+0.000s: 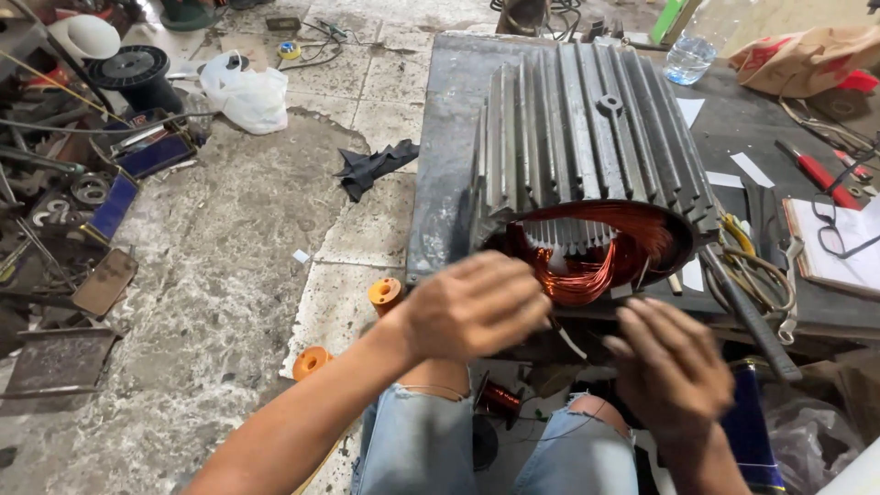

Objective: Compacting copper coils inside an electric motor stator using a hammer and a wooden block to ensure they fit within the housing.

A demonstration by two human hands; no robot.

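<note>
Two hands: left (472,307), right (669,367) | one finned motor housing (587,137) | one copper winding (587,266)

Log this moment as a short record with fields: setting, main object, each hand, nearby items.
Setting: metal workbench above a stained tile floor
Main object: finned grey motor housing lying on its side, copper windings showing at its open end
Left hand: at the open end, on the windings
Right hand: just below the opening, grip unclear
Nearby: orange spools, plastic bottle, eyeglasses on a notebook
</note>
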